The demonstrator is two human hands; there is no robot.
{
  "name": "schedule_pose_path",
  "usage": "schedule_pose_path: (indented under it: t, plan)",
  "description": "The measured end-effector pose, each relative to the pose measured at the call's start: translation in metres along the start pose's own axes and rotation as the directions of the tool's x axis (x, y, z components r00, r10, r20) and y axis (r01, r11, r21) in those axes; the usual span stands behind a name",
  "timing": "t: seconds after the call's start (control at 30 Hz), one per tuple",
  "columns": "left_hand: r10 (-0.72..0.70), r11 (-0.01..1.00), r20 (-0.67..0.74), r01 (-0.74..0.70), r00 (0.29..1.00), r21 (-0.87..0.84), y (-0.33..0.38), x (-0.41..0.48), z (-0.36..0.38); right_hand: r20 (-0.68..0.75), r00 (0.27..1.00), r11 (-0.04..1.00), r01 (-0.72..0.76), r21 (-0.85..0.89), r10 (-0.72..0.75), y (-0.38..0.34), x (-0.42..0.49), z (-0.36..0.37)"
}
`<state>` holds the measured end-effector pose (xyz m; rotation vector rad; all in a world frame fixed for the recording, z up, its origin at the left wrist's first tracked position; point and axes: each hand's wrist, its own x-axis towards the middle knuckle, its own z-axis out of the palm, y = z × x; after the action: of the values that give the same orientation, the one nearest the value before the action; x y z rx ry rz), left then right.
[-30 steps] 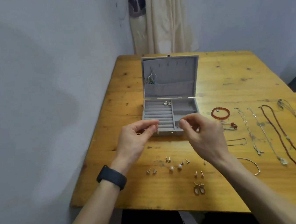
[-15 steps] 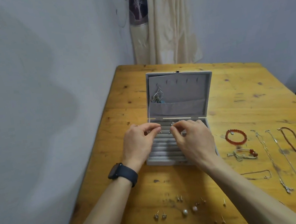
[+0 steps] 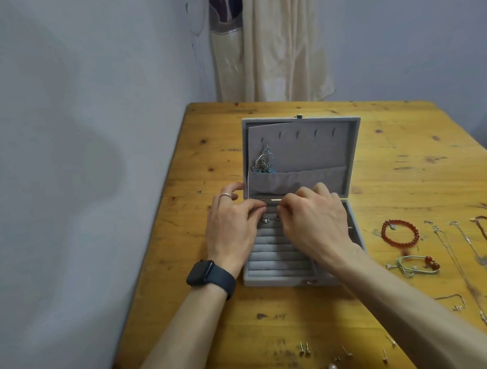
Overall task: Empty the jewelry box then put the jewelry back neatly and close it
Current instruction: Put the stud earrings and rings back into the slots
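Hovering over jewelry box [image 3: 277,260] ring rolls | left hand [image 3: 235,230] and right hand [image 3: 315,222] fingers curled, tips nearly meeting, pinch unclear | 2 studs [image 3: 266,219] seated just beneath fingertips | lid [image 3: 301,148] upright just beyond the fingers

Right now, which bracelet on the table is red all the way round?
The beaded bracelet, the farther of the two right of the jewelry box. The nearer pale cord bracelet has only a few red beads.

Yellow wooden table [image 3: 398,150] with dark knots. Behind the table, cream curtain [image 3: 281,45] hanging against blue-gray wall [image 3: 63,113].
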<state>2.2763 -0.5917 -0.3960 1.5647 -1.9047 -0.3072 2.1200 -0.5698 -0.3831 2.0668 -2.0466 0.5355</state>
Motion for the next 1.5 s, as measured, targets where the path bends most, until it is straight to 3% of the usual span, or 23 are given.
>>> schedule_pose_path:
  t: [0.37, 0.77, 1.1, 1.3, 1.5]
  plan:
    - [-0.065, 0.998, 0.081, 0.065, 0.995, 0.0, 0.007, 0.003, 0.001, 0.071, 0.997, 0.996, 0.04, -0.074, -0.034, -0.004, 0.011, -0.006]
    - [-0.079, 0.996, 0.171, 0.073, 0.982, 0.042, 0.009, 0.005, -0.005, 0.246, 0.969, 0.993, 0.05, -0.103, -0.023, -0.012, 0.023, -0.014]
    - [-0.092, 0.996, 0.169, 0.09, 0.981, 0.014, 0.008, 0.006, -0.003, 0.098, 0.976, 0.96, -0.211, 0.183, 0.196, 0.03, 0.017, -0.026]
    - [-0.124, 0.992, 0.174, 0.128, 0.977, -0.013, 0.013, 0.007, -0.002, 0.155, 0.985, 0.972, -0.107, 0.209, 0.075, 0.025, 0.012, -0.022]
    - [-0.135, 0.99, 0.153, 0.127, 0.979, 0.062, 0.015, 0.004, -0.002, 0.204, 0.978, 0.992, 0.012, 0.128, -0.038, 0.001, 0.013, -0.015]
